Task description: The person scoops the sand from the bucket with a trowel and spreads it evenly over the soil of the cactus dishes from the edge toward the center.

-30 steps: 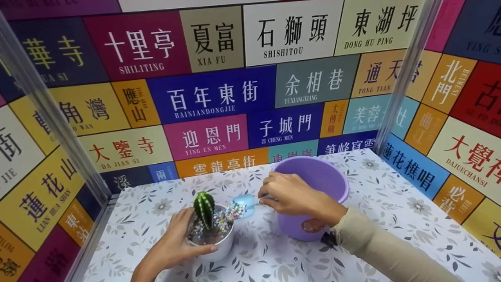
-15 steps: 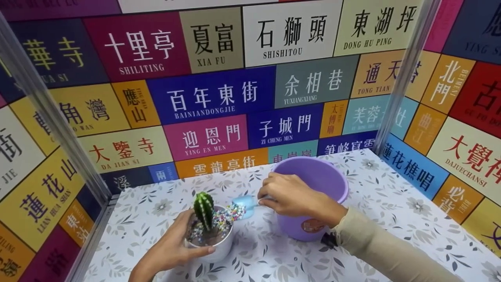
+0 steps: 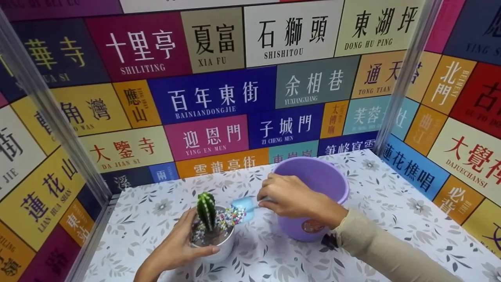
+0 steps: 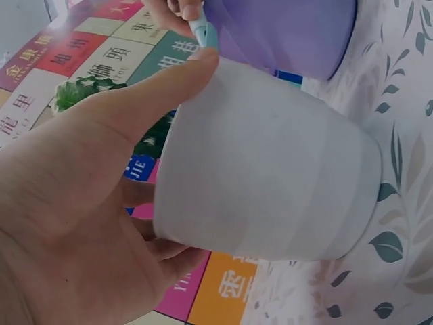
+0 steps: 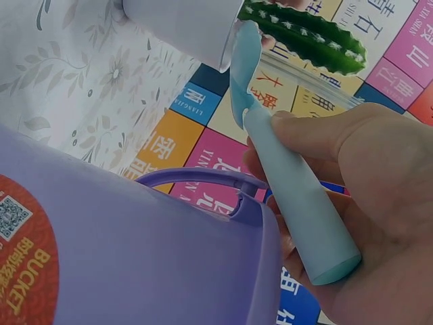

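Observation:
A green cactus (image 3: 206, 211) stands upright in a white flower pot (image 3: 222, 251) partly covered with multicoloured pebbles. My left hand (image 3: 178, 244) grips the pot from its left side, thumb at the near rim and fingers behind it. In my right hand (image 3: 291, 196), the handle of a light blue trowel (image 5: 298, 196) is wrapped by fingers and thumb. The trowel's blade (image 3: 243, 204) tips toward the pot's right rim, with pebbles (image 3: 235, 215) at its front edge. The cactus is partly hidden behind my thumb in the left wrist view.
A purple bucket (image 3: 305, 231) stands right of the pot, beneath and behind my right hand; its handle (image 5: 196, 177) shows in the right wrist view. The table has a leaf-patterned cover (image 3: 156, 207). Colourful sign-covered walls (image 3: 211, 94) enclose the back and sides.
The trowel blade has tipped slightly lower and its pebbles sit nearer the pot. The pot in my left hand has shifted slightly right.

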The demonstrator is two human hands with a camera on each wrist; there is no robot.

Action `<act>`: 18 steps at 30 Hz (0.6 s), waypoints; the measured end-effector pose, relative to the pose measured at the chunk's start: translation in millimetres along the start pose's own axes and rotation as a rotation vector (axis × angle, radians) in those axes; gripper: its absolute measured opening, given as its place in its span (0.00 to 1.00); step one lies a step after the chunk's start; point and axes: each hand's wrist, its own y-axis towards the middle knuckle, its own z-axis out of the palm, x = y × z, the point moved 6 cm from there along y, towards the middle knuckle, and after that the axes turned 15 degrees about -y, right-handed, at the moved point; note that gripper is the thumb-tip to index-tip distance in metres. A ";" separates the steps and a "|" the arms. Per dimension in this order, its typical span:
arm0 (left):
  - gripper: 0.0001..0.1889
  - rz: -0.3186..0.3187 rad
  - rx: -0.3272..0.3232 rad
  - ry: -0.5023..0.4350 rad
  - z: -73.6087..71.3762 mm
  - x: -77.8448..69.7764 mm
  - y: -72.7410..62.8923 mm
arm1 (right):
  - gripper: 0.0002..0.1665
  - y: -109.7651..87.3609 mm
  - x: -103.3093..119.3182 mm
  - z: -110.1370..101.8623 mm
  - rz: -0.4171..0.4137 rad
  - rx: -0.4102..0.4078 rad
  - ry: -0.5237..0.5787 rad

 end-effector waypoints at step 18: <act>0.62 0.034 0.066 -0.018 -1.2 3.2 -1.7 | 0.11 1.1 5.4 -3.1 -0.014 -0.068 -0.039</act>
